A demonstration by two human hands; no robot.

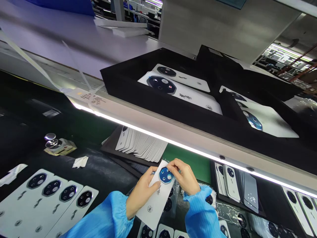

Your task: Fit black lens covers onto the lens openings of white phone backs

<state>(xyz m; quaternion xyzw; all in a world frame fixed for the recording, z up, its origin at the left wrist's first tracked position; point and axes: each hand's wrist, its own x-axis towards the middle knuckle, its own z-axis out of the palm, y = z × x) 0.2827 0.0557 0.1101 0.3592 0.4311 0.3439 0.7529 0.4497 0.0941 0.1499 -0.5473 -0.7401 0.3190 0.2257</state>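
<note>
My left hand (142,193) grips a white phone back panel (151,211) by its left side, thumb lying across its face. The panel is tilted and carries dark lettering and a round emblem. Near its top sits a blue many-sided camera lens cover (165,175) with several round holes. The closed fingers of my right hand (184,175) pinch at the upper right edge of that cover; the fingertips hide the exact contact. Below, more white panels with dark camera covers (164,233) lie in a row, and clear plastic packs of dark covers (168,205) are partly hidden behind the panel.
White panels with dark covers (85,198) lie side by side at left. A stack of white panels (142,145) stands in a dark tray behind my hands. A bright light bar (148,132) crosses above, under a shelf with black trays (131,89). Grey panels (250,191) sit at right.
</note>
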